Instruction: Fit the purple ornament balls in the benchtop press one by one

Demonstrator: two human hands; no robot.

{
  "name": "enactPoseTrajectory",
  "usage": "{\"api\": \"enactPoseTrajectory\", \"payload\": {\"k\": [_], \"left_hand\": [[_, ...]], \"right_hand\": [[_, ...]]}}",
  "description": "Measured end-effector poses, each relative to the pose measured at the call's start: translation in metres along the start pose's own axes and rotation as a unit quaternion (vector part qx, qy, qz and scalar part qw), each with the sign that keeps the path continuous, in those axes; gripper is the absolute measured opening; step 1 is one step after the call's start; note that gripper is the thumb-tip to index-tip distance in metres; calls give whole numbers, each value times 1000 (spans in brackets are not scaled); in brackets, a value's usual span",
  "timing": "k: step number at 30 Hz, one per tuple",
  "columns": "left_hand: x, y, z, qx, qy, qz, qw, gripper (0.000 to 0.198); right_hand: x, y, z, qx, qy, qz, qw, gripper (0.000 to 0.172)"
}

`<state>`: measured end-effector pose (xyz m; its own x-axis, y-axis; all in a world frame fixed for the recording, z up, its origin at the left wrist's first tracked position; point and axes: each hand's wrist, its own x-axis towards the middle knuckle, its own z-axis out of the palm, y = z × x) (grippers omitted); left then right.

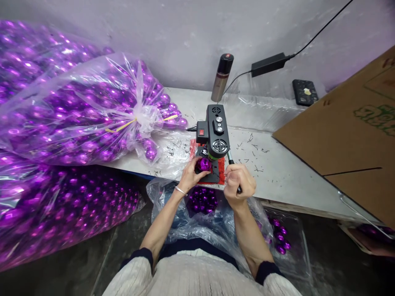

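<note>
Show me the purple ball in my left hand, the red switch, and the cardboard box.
Purple ball (204, 164), head view: middle of its shiny surface.
Red switch (201, 132), head view: centre of its face.
Cardboard box (338, 135), head view: brown side, beside green print.

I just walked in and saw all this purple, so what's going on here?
The person's left hand holds a shiny purple ball at a small black machine on the white table, while the right hand grips the machine's lever. More purple balls lie below the table edge, between the forearms, and a tied clear bag of them sits to the left.
</note>
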<state>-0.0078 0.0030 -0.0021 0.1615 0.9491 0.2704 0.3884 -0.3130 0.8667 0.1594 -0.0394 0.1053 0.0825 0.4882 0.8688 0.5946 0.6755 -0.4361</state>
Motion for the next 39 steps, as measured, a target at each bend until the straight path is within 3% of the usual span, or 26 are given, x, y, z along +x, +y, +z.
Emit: {"api": "enactPoseTrajectory", "payload": {"k": [8, 22, 39], "left_hand": [[2, -11, 19, 43, 36, 88, 995, 62], [1, -14, 20, 14, 13, 27, 999, 66], [2, -9, 19, 13, 12, 41, 999, 64]], "right_hand": [[0, -1, 0, -10, 0, -8, 1000, 27], [-33, 16, 7, -3, 7, -19, 1000, 27], [-56, 28, 23, 74, 65, 1, 995, 32]]}}
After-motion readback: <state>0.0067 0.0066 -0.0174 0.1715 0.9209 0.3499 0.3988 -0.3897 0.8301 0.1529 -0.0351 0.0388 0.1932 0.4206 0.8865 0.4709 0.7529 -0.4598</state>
